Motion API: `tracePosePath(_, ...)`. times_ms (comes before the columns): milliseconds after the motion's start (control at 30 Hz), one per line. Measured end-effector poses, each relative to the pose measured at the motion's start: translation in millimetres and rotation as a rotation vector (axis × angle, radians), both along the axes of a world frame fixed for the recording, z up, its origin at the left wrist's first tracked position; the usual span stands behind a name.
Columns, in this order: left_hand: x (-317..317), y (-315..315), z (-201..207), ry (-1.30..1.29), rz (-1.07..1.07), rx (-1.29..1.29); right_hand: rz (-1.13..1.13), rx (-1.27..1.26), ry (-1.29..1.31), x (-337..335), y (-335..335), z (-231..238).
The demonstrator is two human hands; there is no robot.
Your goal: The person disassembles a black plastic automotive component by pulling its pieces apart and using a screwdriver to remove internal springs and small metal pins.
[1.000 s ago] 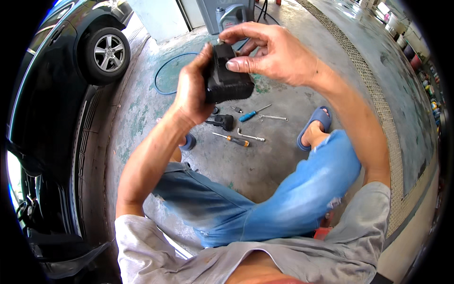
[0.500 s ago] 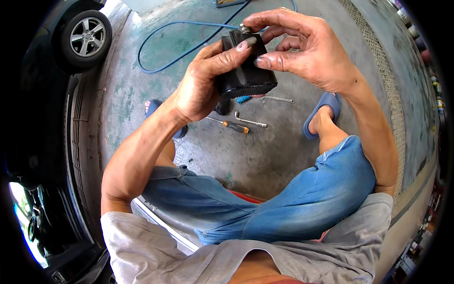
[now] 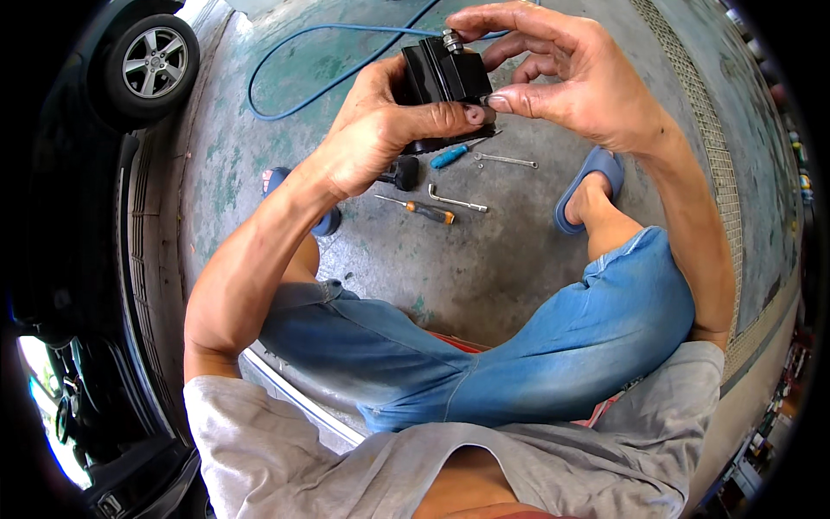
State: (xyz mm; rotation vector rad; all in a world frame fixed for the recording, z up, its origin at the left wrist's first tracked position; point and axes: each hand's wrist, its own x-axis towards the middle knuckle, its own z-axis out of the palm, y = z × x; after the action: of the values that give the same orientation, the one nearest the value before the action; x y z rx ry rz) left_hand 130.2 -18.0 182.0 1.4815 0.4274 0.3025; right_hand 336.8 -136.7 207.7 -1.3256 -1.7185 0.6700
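My left hand [image 3: 372,130] is wrapped round a black block-shaped part [image 3: 468,78], its thumb lying across the lower front. The part has a ribbed side, and a silver bolt with nuts [image 3: 452,41] stands out of its upper end. My right hand [image 3: 571,82] spans the part's right side with curved fingers. Its index fingertip meets the bolt, and the thumb tip touches the lower right corner, beside a small bit of metal. The other right fingers are bent behind and hold nothing visible. The part's underside is hidden by my left hand.
On the concrete floor lie an orange-and-black screwdriver [image 3: 430,212], an L-shaped socket wrench [image 3: 458,201], a combination wrench [image 3: 507,161], a blue-handled screwdriver [image 3: 450,156] and a black tool head [image 3: 403,173]. A blue hose [image 3: 285,39] loops beyond. A dark car's wheel [image 3: 156,65] is at left.
The black part has tilted, its lower face turning out of sight. My left thumb has moved down from near the bolt to the lower front. The right thumb stays by the part's edge.
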Motion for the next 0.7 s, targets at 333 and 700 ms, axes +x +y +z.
tracePosePath(333, -4.3, -2.2, 1.9, -0.054, 0.041, 0.143, 0.075, -0.020, 0.130, -1.8, -5.2, 6.8)
tracePosePath(700, -9.0, -4.4, 6.7, -0.011, 0.039, 0.193, 0.057, -0.035, 0.167, -4.1, -5.5, 7.0)
